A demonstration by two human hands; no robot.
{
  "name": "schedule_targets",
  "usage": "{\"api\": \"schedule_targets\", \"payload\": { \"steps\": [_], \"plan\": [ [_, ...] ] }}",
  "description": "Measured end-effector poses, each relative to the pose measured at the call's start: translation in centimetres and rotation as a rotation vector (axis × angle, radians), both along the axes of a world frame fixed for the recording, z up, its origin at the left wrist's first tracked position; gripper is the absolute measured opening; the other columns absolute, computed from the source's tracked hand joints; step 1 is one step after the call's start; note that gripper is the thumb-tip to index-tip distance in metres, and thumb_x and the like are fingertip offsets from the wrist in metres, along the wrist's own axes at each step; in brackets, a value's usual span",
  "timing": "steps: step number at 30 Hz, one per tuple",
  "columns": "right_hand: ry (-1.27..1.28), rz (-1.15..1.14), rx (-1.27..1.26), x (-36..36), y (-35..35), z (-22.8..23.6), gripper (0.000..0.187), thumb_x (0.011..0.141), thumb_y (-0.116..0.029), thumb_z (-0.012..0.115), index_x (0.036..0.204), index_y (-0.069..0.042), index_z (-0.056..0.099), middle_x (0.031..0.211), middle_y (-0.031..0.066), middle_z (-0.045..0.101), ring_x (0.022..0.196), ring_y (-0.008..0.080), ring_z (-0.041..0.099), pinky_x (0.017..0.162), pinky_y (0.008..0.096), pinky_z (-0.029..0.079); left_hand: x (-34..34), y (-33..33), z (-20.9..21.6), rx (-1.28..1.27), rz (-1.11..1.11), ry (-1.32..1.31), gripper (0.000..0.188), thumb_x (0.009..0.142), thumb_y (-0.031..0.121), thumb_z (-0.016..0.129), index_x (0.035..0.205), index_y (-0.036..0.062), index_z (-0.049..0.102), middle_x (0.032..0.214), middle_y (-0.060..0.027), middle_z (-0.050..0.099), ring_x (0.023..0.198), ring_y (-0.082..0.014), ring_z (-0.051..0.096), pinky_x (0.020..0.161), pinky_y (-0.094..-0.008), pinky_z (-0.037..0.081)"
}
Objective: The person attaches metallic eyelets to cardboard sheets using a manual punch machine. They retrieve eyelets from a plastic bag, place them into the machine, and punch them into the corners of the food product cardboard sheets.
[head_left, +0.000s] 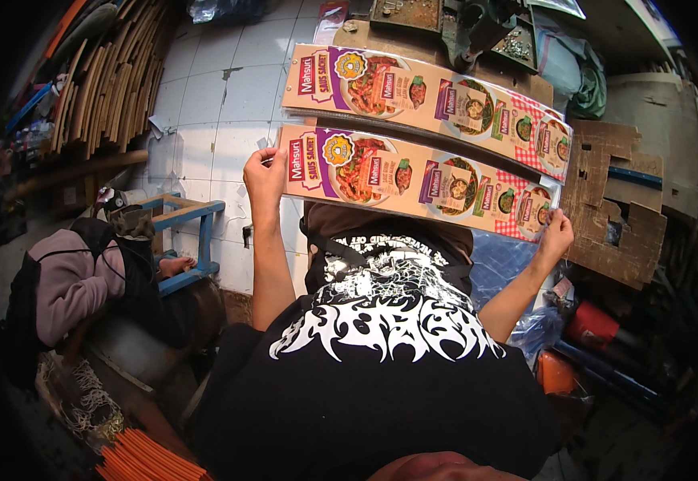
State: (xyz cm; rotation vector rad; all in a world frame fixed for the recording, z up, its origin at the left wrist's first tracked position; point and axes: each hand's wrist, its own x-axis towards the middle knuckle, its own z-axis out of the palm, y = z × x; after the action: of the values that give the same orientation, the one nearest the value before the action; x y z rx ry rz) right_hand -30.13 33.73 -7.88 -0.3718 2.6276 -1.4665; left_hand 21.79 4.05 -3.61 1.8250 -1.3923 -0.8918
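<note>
A long printed sign panel (413,180), tan with food pictures and a red checkered end, lies across in front of my body. At its left end my left hand (265,175) pinches the edge between thumb and fingers. My right hand (556,232) grips the lower right corner, fingers closed on it. Just beyond it lies a stack of matching panels (425,94), whose layered edges show along its near side. A narrow dark gap separates the held panel from the stack.
A machine (477,32) with parts trays stands beyond the stack. Cut cardboard (617,208) lies to the right, near clear plastic sheeting (497,260). On the left are a blue stool frame (204,232), a seated person (84,280) and stacked brown strips (112,88). Orange rods (148,458) lie lower left.
</note>
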Motion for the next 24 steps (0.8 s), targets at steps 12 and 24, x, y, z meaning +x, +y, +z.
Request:
{"api": "schedule_targets", "payload": {
  "steps": [12,24],
  "plan": [
    [-0.078,0.012,-0.143,0.8,-0.7,1.2,0.028,0.096,-0.024,0.065,0.091,0.004,0.067,0.08,0.0039,0.066,0.069,0.0082,0.057,0.066,0.0222,0.047,1.3,-1.1,-0.9,0.129,-0.024,0.208,0.029,0.088,0.024,0.071,0.097,-0.0024,0.065,0.087,-0.0088,0.068,0.073,-0.0119,0.062,0.067,-0.025,0.05],
    [-0.031,0.009,-0.11,0.2,-0.9,-0.2,0.027,0.096,-0.021,0.065,0.087,0.004,0.068,0.077,0.0054,0.067,0.068,0.0091,0.059,0.063,0.0248,0.048,-1.2,0.4,3.1,0.009,-0.002,-0.015,0.033,0.086,0.027,0.073,0.095,-0.0026,0.06,0.085,-0.0106,0.062,0.077,-0.0162,0.058,0.07,-0.0336,0.048]
  ]
}}
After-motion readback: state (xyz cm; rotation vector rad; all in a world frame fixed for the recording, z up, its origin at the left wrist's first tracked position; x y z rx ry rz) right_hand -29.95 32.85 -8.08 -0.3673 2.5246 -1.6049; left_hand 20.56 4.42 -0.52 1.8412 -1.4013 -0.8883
